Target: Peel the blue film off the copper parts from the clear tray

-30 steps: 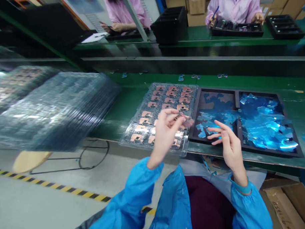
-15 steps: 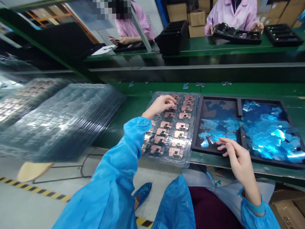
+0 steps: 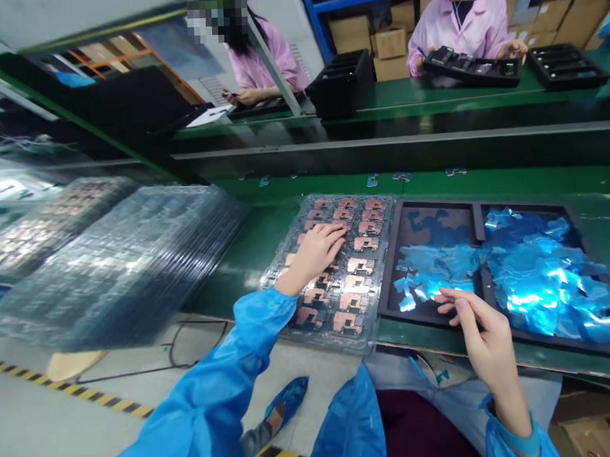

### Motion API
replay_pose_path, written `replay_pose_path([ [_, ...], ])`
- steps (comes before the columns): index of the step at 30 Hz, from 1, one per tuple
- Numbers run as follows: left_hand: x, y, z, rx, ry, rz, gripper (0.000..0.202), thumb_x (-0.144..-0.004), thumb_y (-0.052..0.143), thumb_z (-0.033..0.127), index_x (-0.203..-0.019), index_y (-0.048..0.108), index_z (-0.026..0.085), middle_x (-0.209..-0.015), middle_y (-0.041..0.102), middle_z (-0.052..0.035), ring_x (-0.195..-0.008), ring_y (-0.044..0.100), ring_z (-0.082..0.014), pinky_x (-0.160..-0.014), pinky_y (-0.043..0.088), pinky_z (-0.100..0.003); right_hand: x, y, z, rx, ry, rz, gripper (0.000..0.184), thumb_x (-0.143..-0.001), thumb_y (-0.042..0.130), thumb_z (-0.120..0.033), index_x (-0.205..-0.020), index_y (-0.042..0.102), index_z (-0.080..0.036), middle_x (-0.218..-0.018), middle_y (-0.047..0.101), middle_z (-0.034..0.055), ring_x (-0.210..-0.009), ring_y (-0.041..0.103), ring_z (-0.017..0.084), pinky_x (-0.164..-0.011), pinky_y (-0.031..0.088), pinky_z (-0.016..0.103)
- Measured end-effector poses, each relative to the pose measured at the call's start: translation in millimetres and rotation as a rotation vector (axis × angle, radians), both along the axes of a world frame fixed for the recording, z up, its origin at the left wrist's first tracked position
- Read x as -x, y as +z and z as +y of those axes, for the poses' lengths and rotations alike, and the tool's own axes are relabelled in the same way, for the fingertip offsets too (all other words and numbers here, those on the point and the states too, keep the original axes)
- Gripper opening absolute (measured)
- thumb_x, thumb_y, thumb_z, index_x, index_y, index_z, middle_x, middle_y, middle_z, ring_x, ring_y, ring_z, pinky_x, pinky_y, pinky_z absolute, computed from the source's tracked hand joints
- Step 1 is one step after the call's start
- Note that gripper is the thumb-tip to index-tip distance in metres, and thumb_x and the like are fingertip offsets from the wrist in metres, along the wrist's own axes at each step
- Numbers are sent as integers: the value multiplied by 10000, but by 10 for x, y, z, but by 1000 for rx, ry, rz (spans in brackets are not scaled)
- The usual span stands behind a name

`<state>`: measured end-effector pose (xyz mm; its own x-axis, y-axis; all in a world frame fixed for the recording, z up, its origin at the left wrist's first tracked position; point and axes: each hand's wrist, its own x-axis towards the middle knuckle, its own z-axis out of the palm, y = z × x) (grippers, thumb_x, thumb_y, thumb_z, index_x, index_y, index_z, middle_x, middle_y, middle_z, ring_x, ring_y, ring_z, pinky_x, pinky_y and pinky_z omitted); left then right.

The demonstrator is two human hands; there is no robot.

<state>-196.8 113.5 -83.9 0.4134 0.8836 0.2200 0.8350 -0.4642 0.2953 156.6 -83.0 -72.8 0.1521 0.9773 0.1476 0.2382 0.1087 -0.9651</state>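
My left hand reaches over a clear plastic tray holding rows of copper-coloured circuit boards. Its fingers are stretched forward and slightly apart, with the tips down at a board in the middle column. No lifted piece shows in it, though the undersides of the fingers are hidden. My right hand hovers at the front edge of a black two-part tray, fingers loosely bent and apart, with nothing visible in them. Shiny blue film pieces fill much of both compartments.
A tall stack of clear plastic trays stands on the left, with board-filled trays beyond it. A few small blue-and-dark pieces lie along the back of the green bench. Two people in pink sit across, near black trays.
My left hand has moved down the tray toward me, its fingers straightening from a bent pose. My right hand stays over the black tray's front edge. The view has shifted slightly.
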Motion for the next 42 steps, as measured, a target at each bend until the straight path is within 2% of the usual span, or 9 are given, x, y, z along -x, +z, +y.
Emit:
replay_pose_path([
  [6,-658,235,644,-74,-42,32,388,-1103,433,308,-1265,761,179,-1323,721,-162,-1290,603,-343,-1165,447,-537,-21,-2,-47,-31,-48,33,311,-1123,551,-370,-1192,822,-236,-1078,855,95,-858,808,215,-682,660,296],
  [13,-2607,187,1923,51,-214,-8,310,-1060,643,267,-1352,710,187,-1446,681,-139,-1345,618,-304,-1174,504,-505,-64,0,-111,-137,-68,13,281,-1110,561,-275,-1146,840,-267,-1015,858,60,-814,813,181,-689,655,238],
  [17,-3387,152,2152,154,-218,-83,417,-1043,719,394,-1397,656,184,-1417,665,-133,-1201,700,-288,-1004,620,-515,-47,-97,-174,-119,-145,65,307,-1118,540,-300,-1168,840,-257,-961,845,66,-794,800,175,-694,652,231],
  [20,-3557,251,2118,222,-204,-163,414,-1048,712,392,-1404,651,189,-1414,664,-130,-1190,702,-281,-993,626,-503,-19,-142,-169,-114,-228,101,342,-1126,526,-351,-1118,847,-235,-903,829,71,-758,785,175,-716,657,242],
  [25,-3219,577,1579,408,-248,-349,252,-1019,732,343,-1156,749,132,-1161,785,-154,-1032,766,-264,-914,650,-430,-136,-83,-65,-161,-293,101,330,-1119,536,-359,-1122,837,-224,-940,837,91,-751,785,193,-668,662,270],
  [30,-2438,785,151,760,-299,-637,274,-881,834,385,-1037,765,171,-1026,843,-124,-923,810,-260,-834,656,-386,-248,105,122,-149,-439,134,346,-1066,639,-374,-1357,726,-209,-1179,809,140,-922,793,211,-661,662,276],
  [33,-2070,894,-720,924,-225,-811,214,-830,872,344,-961,773,206,-970,840,-79,-921,805,-248,-851,641,-349,-148,213,183,-120,-366,139,305,-1006,714,-361,-1267,742,-206,-1147,793,117,-863,766,183,-646,644,257],
  [37,-1859,882,-1399,751,-17,-889,100,-846,839,286,-878,766,226,-876,807,-31,-855,774,-223,-806,624,-310,38,290,108,-99,-228,120,144,-979,730,-349,-948,758,-211,-904,756,43,-702,710,144,-578,595,232],
  [42,-1768,689,-1725,530,113,-912,53,-858,811,256,-873,767,229,-816,770,1,-788,735,-197,-752,600,-283,155,292,-49,-88,-130,89,140,-939,783,-353,-969,774,-217,-893,757,33,-725,710,154,-599,617,242],
])
